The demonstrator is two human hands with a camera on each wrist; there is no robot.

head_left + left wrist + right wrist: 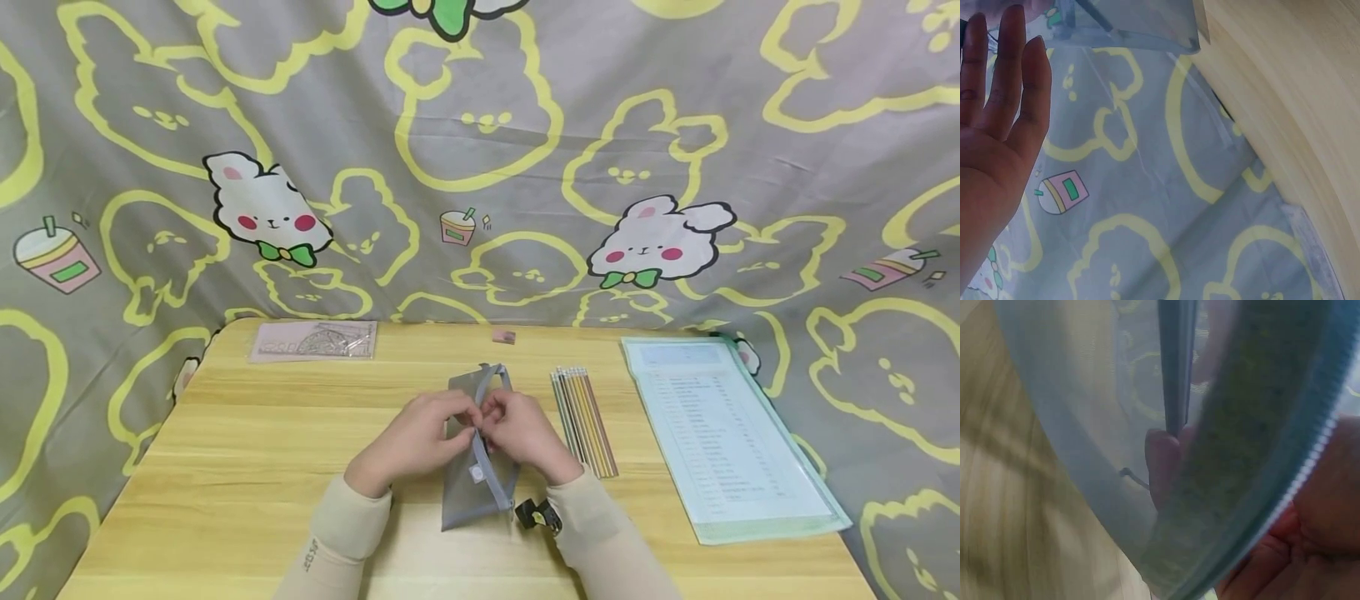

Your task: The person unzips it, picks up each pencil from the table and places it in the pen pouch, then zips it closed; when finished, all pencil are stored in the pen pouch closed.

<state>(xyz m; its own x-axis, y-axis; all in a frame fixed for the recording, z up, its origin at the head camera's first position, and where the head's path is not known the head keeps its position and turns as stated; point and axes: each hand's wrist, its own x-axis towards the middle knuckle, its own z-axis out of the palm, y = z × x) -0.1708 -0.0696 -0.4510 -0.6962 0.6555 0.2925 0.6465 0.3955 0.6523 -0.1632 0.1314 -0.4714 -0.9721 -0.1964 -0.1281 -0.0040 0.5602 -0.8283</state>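
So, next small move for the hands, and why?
I'd probably ease the left hand and right hand apart to widen the grey pouch: both hold it around the zipper, its opening looks narrow, and the pencils lie outside, close to the right hand.

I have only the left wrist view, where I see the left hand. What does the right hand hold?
Observer: The right hand holds the zipped edge of the grey pouch.
Operator: Thank you. What lies to the right of that grey pouch?
Observer: In the head view, a row of pencils lies there.
Operator: And what is farther right, beyond these pencils?
Observer: A pale green folder with a printed sheet.
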